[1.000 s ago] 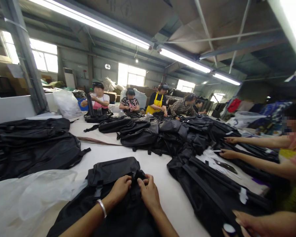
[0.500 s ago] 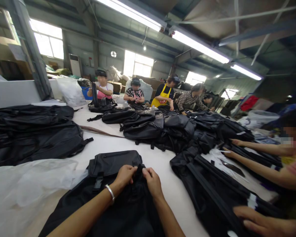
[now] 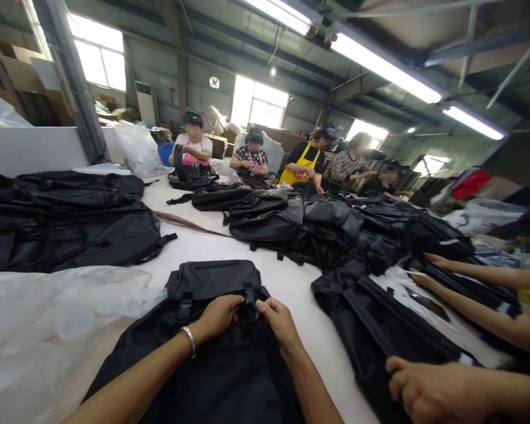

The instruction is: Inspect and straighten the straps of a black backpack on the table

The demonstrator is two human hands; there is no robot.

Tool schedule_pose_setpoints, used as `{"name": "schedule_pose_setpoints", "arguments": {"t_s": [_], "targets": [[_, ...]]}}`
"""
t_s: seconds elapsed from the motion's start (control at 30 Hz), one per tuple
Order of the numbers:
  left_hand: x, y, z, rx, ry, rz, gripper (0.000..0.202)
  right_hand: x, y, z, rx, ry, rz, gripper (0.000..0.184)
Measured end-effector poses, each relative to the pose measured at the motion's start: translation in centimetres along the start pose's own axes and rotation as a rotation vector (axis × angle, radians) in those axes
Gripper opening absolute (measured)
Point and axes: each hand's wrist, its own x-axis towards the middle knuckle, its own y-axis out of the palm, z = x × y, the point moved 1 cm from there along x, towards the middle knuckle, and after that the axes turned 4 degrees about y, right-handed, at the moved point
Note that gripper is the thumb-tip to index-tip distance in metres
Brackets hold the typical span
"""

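Observation:
A black backpack lies on the white table in front of me, its flap pocket with a zip at the far end. My left hand is closed at the left side of the right-hand strap buckle, thumb and fingers pinching at it. From the right, my right hand pinches the same buckle's edge. Fingers partly hide the buckle's lower part. On the left strap, a second buckle hangs down, apart from both hands.
Black bags are heaped mid-table, and more bags lie at the left. Clear plastic bags spread at the near left. A co-worker's hand grips a black bag close on my right. Several people work across the table.
My view has turned slightly left and down. My hands stay at the buckle, which now shows more plainly between them. The nearby co-worker's hand has moved left along the bag.

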Motion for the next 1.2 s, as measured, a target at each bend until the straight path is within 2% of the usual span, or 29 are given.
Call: {"name": "schedule_pose_setpoints", "arguments": {"t_s": [0.17, 0.3, 0.43, 0.5, 0.67, 0.87, 1.03, 1.13, 1.2], "targets": [[1.2, 0.3, 0.6, -0.078, -0.041, 0.004, 0.017, -0.1, 0.1, -1.1, -0.013, 0.102, 0.047, 0.041], [0.7, 0.4, 0.1, -0.213, -0.065, 0.055, 0.015, 0.3, 0.3, -1.6, -0.003, 0.099, 0.090, 0.041], [0.3, 0.8, -0.3, -0.276, -0.137, 0.004, 0.051, 0.0, 0.5, -1.7, 0.045, 0.054, 0.112, 0.041], [0.6, 1.2, -0.3, -0.277, -0.179, -0.034, 0.061, -0.4, 0.5, -1.6, 0.065, 0.038, 0.115, 0.040], [1.5, 2.1, 0.5, -0.276, -0.232, -0.104, 0.050, -1.8, 0.5, -1.6, 0.113, 0.018, 0.137, 0.036], [1.1, 2.7, 0.8, -0.298, -0.237, -0.107, 0.046, -3.1, 0.3, -2.3, 0.223, 0.028, 0.132, 0.035], [1.1, 2.8, 1.2, -0.294, -0.249, -0.129, 0.046, -3.3, 0.6, -1.3, 0.360, -0.002, 0.130, 0.029], [1.2, 3.0, 1.5, -0.290, -0.267, -0.114, 0.047, -3.4, 0.3, -0.9, 0.415, -0.013, 0.081, 0.035], [1.2, 3.2, 1.5, -0.293, -0.266, -0.088, 0.050, -3.9, -0.4, -1.4, 0.301, -0.002, -0.053, 0.035]]}}
